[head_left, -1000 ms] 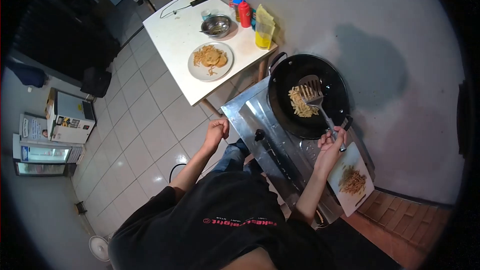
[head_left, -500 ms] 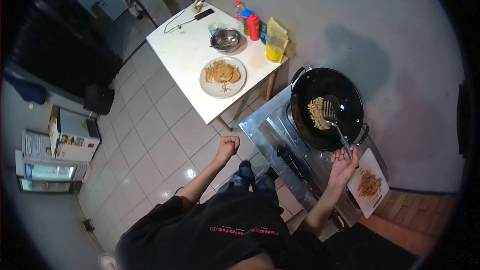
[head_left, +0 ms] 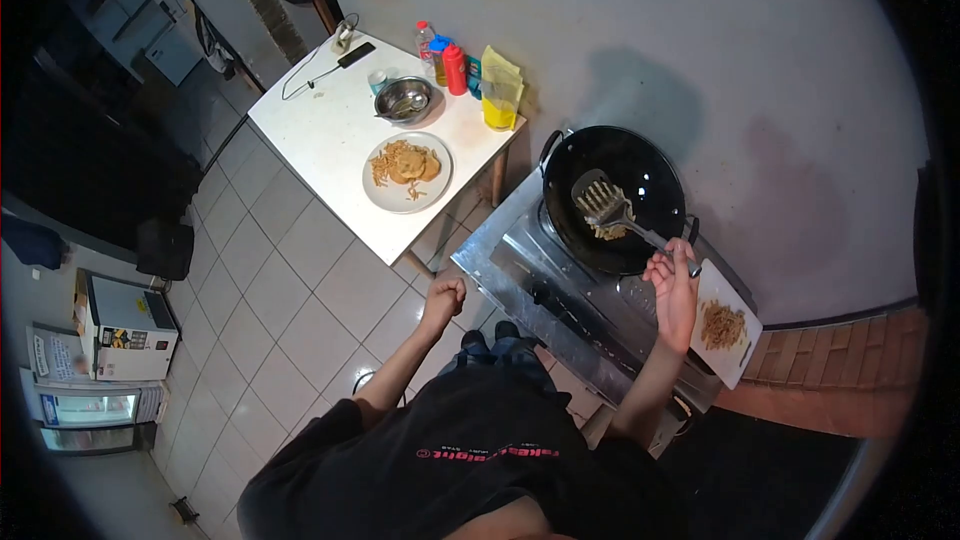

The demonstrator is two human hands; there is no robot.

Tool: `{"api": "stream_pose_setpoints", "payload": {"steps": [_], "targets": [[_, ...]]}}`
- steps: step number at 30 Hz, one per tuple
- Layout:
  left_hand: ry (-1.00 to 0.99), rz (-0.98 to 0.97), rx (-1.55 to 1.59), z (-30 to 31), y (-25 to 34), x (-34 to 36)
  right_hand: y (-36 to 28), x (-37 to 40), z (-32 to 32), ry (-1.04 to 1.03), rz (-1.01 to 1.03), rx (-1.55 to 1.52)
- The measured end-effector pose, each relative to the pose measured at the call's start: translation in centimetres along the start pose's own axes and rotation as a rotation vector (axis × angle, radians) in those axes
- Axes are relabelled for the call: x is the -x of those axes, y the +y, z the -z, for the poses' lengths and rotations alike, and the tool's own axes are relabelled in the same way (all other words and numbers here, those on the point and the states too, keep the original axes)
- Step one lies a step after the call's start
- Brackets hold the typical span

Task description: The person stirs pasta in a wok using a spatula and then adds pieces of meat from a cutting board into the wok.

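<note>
My right hand (head_left: 675, 280) grips the handle of a slotted spatula (head_left: 603, 203) whose blade lies over pale fries (head_left: 608, 230) in a black wok (head_left: 648, 168) on a steel stove (head_left: 540, 270). My left hand (head_left: 446, 297) is a closed fist held over the tiled floor beside the stove, holding nothing. A white cutting board (head_left: 740, 315) with raw potato strips (head_left: 722, 325) lies on the stove just right of my right hand.
A white table (head_left: 320, 140) to the left carries a plate of fried food (head_left: 407, 172), a metal bowl (head_left: 403, 99), sauce bottles (head_left: 455, 68), a yellow packet (head_left: 500, 90) and a phone on a cable (head_left: 356, 54). Small fridges (head_left: 115, 340) stand on the floor at far left.
The spatula blade has swung from the middle of the wok to its left side, over the fries. The head view has shifted. My left fist stays closed.
</note>
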State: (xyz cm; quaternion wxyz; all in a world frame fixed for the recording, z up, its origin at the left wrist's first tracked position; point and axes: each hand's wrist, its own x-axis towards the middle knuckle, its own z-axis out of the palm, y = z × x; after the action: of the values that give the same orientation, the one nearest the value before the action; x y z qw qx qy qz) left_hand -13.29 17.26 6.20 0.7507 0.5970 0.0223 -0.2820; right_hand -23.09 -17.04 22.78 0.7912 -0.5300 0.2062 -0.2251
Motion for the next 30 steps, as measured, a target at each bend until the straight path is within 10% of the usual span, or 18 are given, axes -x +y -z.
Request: {"api": "stream_pose_setpoints", "payload": {"steps": [6,16,30], "targets": [[-0.076,-0.146,-0.103,-3.4,0.8,-2.9,-1.5,-0.3,1.1,0.023,0.014,0.041],[0.026,-0.388,-0.494,-8.8,0.9,-4.0,-6.4,-5.8,2.4,-0.143,0.534,1.091],[-0.056,-0.319,-1.03,-8.1,0.2,-4.4,-6.6,-13.2,0.1,-0.391,0.237,1.588]]}}
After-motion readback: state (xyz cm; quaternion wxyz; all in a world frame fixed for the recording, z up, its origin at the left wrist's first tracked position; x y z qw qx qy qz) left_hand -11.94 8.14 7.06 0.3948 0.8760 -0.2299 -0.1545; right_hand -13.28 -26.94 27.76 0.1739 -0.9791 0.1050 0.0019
